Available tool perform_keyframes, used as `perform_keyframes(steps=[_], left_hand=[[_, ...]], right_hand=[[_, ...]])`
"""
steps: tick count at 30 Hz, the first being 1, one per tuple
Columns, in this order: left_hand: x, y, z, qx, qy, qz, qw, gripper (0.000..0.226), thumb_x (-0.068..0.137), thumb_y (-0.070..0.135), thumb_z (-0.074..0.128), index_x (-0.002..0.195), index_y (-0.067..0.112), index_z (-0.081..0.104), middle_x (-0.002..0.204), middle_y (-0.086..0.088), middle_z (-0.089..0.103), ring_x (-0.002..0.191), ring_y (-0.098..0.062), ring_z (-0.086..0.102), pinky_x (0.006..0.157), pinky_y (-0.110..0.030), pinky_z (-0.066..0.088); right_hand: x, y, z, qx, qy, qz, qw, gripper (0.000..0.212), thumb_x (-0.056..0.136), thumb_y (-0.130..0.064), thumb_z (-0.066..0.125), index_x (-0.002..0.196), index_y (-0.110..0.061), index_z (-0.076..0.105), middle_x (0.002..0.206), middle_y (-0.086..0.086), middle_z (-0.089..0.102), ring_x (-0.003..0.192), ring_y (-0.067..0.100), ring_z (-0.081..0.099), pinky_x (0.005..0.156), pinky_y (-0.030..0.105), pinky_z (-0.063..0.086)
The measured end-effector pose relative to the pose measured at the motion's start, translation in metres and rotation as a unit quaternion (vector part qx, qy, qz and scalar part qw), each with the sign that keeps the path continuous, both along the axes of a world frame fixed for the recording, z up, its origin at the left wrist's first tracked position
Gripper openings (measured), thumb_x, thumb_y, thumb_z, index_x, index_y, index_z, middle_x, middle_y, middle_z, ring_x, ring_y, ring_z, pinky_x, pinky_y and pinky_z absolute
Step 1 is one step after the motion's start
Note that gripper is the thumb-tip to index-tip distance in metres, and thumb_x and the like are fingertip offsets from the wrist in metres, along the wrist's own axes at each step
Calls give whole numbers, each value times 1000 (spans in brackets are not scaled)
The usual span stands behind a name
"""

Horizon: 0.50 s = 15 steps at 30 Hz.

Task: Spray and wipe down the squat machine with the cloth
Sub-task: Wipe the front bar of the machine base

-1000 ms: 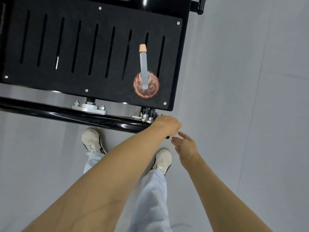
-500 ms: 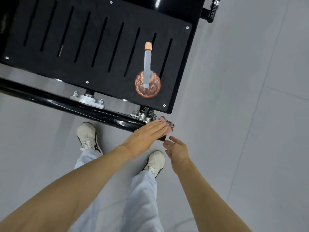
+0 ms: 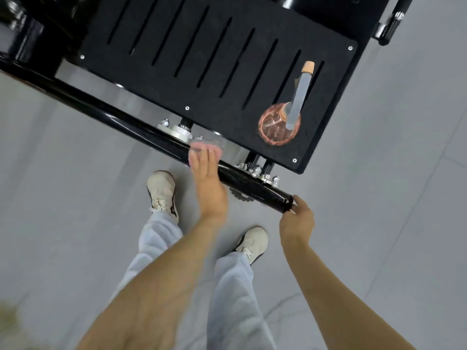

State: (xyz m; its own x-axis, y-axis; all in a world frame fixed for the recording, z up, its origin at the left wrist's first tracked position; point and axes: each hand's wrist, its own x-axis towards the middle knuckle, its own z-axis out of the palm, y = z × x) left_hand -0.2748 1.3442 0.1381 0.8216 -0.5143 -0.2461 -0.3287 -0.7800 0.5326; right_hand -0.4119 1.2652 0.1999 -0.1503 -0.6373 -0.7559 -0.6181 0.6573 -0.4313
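The squat machine's black slotted footplate (image 3: 202, 59) fills the top of the view, and its glossy black base tube (image 3: 252, 184) runs diagonally below it. My left hand (image 3: 209, 188), blurred by motion, presses a pink cloth (image 3: 202, 147) flat onto the tube near a bolted bracket. My right hand (image 3: 298, 218) holds the tube's right end, its fingertips curled round the end cap. An orange-tinted clear spray bottle (image 3: 280, 125) with a grey sprayer stands on the footplate's right part, away from both hands.
My two feet in pale shoes (image 3: 161, 193) stand on the grey tiled floor just in front of the tube. Bolts and silver brackets (image 3: 257, 171) join the tube to the footplate. A black handle (image 3: 389, 29) sticks out at the top right.
My left hand slid the cloth leftwards along the tube, away from its end. My right hand moved up and took hold of the tube's end. The view swung left.
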Motion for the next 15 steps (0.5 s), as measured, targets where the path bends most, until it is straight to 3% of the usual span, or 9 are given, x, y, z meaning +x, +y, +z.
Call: perform_keyframes(steps=[3, 6, 9, 11, 13, 15], left_hand=[[-85, -21, -3, -75, 13, -6, 997, 79, 74, -22, 30, 148, 3, 28, 159, -7, 15, 147, -24, -3, 119, -47, 13], [-150, -22, -4, -107, 81, -68, 989, 72, 88, -9, 49, 152, 8, 20, 160, -1, 6, 148, -28, -2, 119, -25, -1], [-175, -21, -16, -63, 64, -140, 986, 69, 94, 8, 56, 152, 8, 19, 160, -5, 10, 148, -30, 6, 113, -12, -12], [-177, -19, -14, -72, 52, -105, 990, 74, 95, 9, 53, 154, 12, 8, 161, -2, 5, 148, -25, 3, 110, -6, -10], [-172, -22, 5, -122, 104, -35, 986, 79, 98, 13, 46, 151, 29, -11, 160, 10, -5, 147, -10, -2, 112, -7, -4], [-167, -28, 22, -179, 182, 100, 962, 64, 101, 36, 38, 149, 36, -5, 156, 18, 2, 143, 2, 5, 114, -11, 6]], right_hand=[[0, -1, 1, -3, -2, 15, 1000, 59, 82, 16, 32, 131, -10, 55, 101, 3, 62, 89, 22, 55, 80, 29, 45], [-7, -9, -10, 19, -8, -16, 1000, 47, 86, 3, 43, 128, -12, 58, 114, 11, 67, 98, 21, 61, 97, 36, 48], [-11, -15, -12, 2, -13, -3, 1000, 27, 86, -9, 47, 98, -19, 69, 102, 7, 71, 99, 24, 66, 96, 41, 51], [-9, -17, -9, -20, -13, 15, 1000, 26, 87, -11, 45, 85, -18, 70, 94, 6, 72, 93, 24, 67, 92, 41, 53], [-5, -17, -6, -37, -10, 16, 999, 26, 91, -11, 44, 85, -12, 69, 92, 12, 70, 87, 27, 65, 88, 40, 53], [-2, -17, -5, -50, -8, 12, 999, 23, 94, -13, 44, 93, -7, 67, 87, 7, 66, 87, 28, 62, 85, 38, 50]])
